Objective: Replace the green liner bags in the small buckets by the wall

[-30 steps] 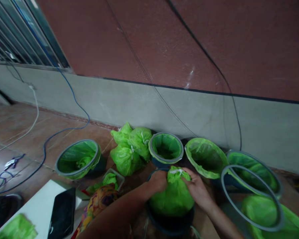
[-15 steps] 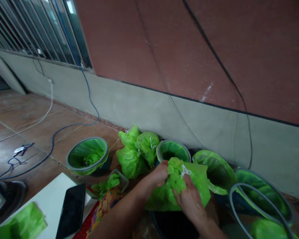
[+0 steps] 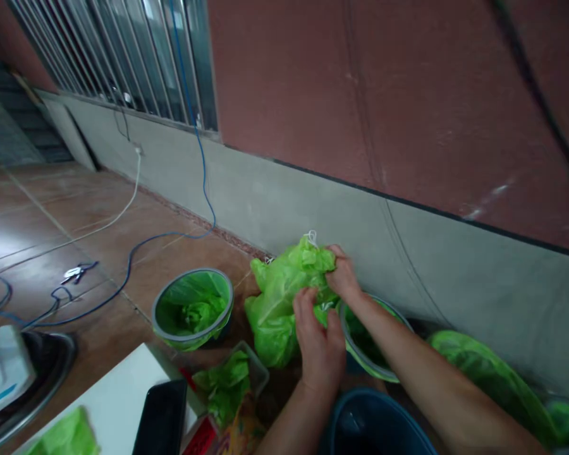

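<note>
A green plastic bag (image 3: 296,275), tied with white string at its top, sits over the pile of green bags against the wall. My right hand (image 3: 344,275) is closed on the gathered top of this bag. In front of the pile, my left hand (image 3: 318,338) has its fingers spread and holds nothing; whether it touches the bag I cannot tell. A dark blue bin (image 3: 379,401) with no liner stands just below my hands. Beside the pile, partly behind my right forearm, is a grey-rimmed bin with a green liner (image 3: 355,341).
At left stands another lined bin (image 3: 192,273). A clear container (image 3: 258,370) holds crumpled green plastic. A phone (image 3: 161,417) lies on a white surface (image 3: 118,392). The blue cable (image 3: 142,243) crosses the floor near some keys (image 3: 73,273). More green liners (image 3: 488,373) are at right.
The tied green bag has moved from above the unlined bin leftward onto the pile. My left hand has let go of it, while my right hand still grips its top. The view has shifted left.
</note>
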The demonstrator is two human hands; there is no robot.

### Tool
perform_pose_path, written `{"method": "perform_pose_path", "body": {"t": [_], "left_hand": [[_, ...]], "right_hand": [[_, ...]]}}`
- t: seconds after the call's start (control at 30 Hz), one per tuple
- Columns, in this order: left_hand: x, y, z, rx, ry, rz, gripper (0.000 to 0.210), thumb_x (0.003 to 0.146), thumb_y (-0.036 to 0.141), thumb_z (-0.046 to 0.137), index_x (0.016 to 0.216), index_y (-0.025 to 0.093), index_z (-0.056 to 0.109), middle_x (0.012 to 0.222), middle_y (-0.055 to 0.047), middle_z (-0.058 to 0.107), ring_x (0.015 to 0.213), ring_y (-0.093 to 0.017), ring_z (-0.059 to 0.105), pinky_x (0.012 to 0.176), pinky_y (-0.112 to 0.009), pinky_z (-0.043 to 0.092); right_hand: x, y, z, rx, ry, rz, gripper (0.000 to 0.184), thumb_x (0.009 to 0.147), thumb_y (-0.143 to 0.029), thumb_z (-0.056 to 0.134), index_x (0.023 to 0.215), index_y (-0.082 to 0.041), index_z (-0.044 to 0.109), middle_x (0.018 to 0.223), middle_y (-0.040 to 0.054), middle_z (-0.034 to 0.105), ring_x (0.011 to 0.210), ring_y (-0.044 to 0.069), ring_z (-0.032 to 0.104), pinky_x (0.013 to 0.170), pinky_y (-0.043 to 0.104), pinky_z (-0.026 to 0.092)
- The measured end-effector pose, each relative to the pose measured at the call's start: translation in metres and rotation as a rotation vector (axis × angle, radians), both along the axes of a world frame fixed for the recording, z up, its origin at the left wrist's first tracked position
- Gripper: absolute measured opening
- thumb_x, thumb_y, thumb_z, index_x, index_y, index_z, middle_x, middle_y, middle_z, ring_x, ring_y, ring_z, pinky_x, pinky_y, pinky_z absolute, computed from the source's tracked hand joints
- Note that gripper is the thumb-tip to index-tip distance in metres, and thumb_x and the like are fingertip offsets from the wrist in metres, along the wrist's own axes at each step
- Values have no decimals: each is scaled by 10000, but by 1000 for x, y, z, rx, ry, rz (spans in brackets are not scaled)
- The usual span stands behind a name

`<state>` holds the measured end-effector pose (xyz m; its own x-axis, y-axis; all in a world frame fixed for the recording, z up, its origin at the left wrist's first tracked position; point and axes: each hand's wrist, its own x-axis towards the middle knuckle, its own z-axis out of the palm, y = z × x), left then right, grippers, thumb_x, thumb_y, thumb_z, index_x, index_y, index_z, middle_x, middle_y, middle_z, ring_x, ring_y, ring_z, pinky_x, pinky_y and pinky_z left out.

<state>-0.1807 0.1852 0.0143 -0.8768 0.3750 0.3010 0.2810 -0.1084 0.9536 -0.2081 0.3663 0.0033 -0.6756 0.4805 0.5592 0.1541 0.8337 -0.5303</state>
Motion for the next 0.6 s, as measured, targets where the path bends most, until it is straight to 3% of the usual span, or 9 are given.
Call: {"method": "perform_pose_path", "body": {"t": [0.07, 0.13, 0.23, 0.33, 0.4, 0.5, 0.6], "left_hand": [[8, 5, 1, -9, -77, -93, 302, 805, 106, 511, 1083, 198, 585, 1158, -90, 593, 1117, -212, 547, 994, -381, 431], [19, 12, 4, -13, -196, -192, 290, 791, 70, 488, 1022, 200, 607, 1051, -60, 628, 1005, -182, 584, 930, -333, 462], [38, 22, 4, -73, -381, -321, 269, 811, 91, 475, 996, 192, 641, 997, -59, 654, 937, -179, 605, 873, -306, 476], [49, 31, -2, -149, -501, -283, 219, 789, 118, 516, 923, 177, 680, 991, -76, 664, 960, -201, 607, 901, -310, 458], [49, 35, -7, -194, -618, -281, 198, 762, 137, 557, 894, 176, 699, 958, -68, 671, 949, -206, 608, 895, -301, 453], [43, 37, -9, -224, -781, -320, 210, 743, 180, 603, 921, 177, 714, 894, -51, 670, 880, -193, 609, 839, -281, 457], [40, 37, -7, -184, -858, -351, 195, 734, 214, 640, 910, 168, 708, 846, -48, 660, 821, -181, 600, 794, -274, 457]], "right_hand": [[-25, 19, -13, 17, 36, -80, 304, 676, -65, 434, 899, -196, 594, 935, 62, 638, 909, 177, 602, 838, 277, 480], [-41, 36, -38, 29, -69, -169, 406, 723, -54, 420, 1070, -179, 590, 1107, 99, 635, 1074, 187, 570, 936, 303, 453], [-45, 50, -99, 26, -543, -224, 534, 758, -11, 405, 1261, -117, 549, 1348, 164, 541, 1296, 223, 443, 1054, 373, 376], [-33, 49, -164, -61, -770, -193, 426, 734, -12, 475, 1099, -107, 673, 1254, 207, 611, 1250, 340, 494, 1007, 509, 399], [-26, 46, -195, -83, -859, -168, 449, 727, -28, 508, 1127, -138, 678, 1304, 200, 583, 1276, 364, 473, 997, 520, 402], [-24, 42, -215, -53, -938, -167, 483, 747, -68, 532, 1209, -156, 637, 1340, 197, 548, 1291, 365, 457, 982, 500, 409], [-29, 41, -209, -22, -925, -150, 499, 778, -195, 606, 1275, -158, 579, 1371, 182, 513, 1277, 337, 469, 988, 463, 409]]}}
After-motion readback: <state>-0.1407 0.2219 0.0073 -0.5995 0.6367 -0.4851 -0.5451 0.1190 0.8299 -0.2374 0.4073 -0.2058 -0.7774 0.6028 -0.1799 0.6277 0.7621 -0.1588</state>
